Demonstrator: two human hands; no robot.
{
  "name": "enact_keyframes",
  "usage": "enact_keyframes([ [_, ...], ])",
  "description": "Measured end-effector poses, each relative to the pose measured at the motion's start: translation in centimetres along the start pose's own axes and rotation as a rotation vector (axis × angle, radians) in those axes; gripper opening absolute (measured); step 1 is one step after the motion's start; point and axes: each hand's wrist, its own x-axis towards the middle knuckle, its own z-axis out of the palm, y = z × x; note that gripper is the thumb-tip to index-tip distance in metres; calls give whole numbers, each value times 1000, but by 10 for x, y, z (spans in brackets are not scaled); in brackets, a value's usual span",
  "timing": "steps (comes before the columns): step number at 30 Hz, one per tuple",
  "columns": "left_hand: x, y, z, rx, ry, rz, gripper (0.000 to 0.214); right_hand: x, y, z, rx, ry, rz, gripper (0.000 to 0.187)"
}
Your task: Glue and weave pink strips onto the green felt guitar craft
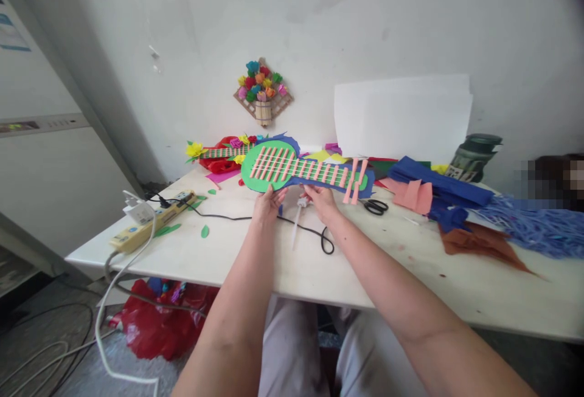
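Both my hands hold up a paper craft guitar (267,168) above the white table (255,257). It has a green face, pink strips, white strings and a blue paper edge. My left hand (269,203) grips the lower edge of its round body. My right hand (320,199) pinches the lower edge where the neck begins. Under the hands, a glue gun (297,217) with a clear stick lies on the table, its black cord running beside it. Black-handled scissors (376,207) rest to the right of my right hand.
A yellow power strip (150,225) with a white charger stands at the left, near green paper leaves (205,231). Behind lies another flowered craft guitar (223,152). Blue crepe paper (438,182), brown paper (483,245), blue shreds (538,227) and a dark green bottle (474,157) sit right.
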Motion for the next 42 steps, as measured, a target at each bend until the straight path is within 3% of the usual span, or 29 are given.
enact_keyframes([
  [7,-2,-1,-1,10,-14,-26,25,-7,-3,4,145,-3,72,26],
  [12,-1,-1,-4,0,-12,-32,31,-9,-6,5,48,-108,40,15],
  [16,-2,1,-6,-12,-32,-10,32,1,-9,-3,-252,-83,-9,17],
  [23,-1,3,-9,-47,31,29,31,13,-34,-45,-1272,9,-59,28],
  [25,-2,2,-9,-63,53,27,32,10,-43,-59,-1485,107,25,31],
  [28,-2,2,-9,-90,86,28,32,8,-50,-80,-1720,190,-6,32],
  [33,-4,2,-7,-111,101,41,33,12,-47,-101,-1766,124,304,36],
  [42,-2,3,-8,-109,143,78,37,14,-43,-106,-1763,137,268,35],
])
